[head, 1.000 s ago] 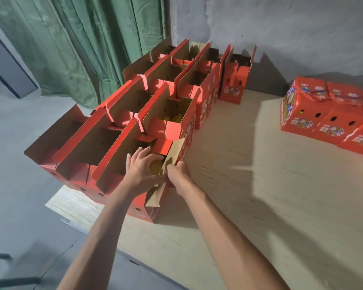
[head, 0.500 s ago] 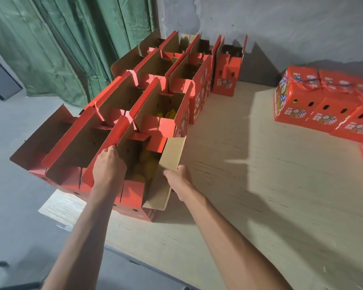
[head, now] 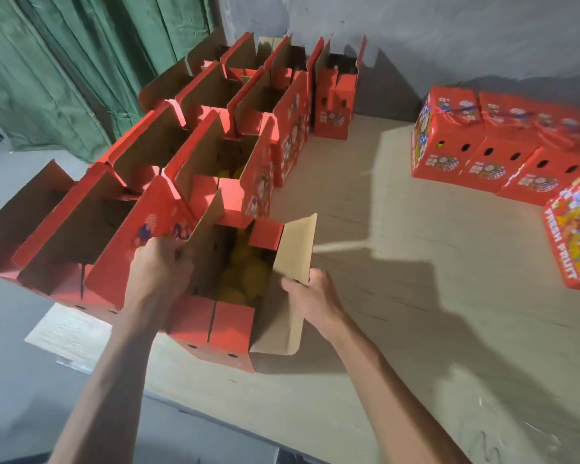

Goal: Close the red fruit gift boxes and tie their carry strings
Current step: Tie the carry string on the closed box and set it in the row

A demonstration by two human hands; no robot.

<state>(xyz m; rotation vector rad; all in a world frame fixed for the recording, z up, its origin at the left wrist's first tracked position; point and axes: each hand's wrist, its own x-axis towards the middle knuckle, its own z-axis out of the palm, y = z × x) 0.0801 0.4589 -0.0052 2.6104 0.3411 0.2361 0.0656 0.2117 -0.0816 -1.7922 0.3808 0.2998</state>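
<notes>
I take the nearest open box (head: 228,333) as my ref pt; it sits at the near-left edge of the plywood table (head: 416,313), top open, yellow fruit (head: 245,279) visible inside.

Left hand (head: 159,272) is on the box's left long flap (head: 211,249): fingers curled over the flap's top edge, thumb side toward me, so it grips the cardboard. Right hand (head: 312,298) is at the right long flap (head: 292,279), which stands up and leans outward, brown inner face showing. Thumb lies on the inner face, fingers go behind the flap; looks like a pinch on the flap's edge, but fingertips are hidden so I can't confirm how tight.

Two short red end flaps stand up at the box's near end, one more at the far end.

Left of and beyond the ref box: rows of other open boxes (head: 91,236), flaps up, packed side by side, running toward the grey wall (head: 449,35). Far right of the ref box: closed boxes (head: 446,142) in a row, plus one w/ "FRESH FRUIT" print (head: 573,236) at the frame's right edge. Green curtain (head: 64,68) hangs behind-left.
</notes>
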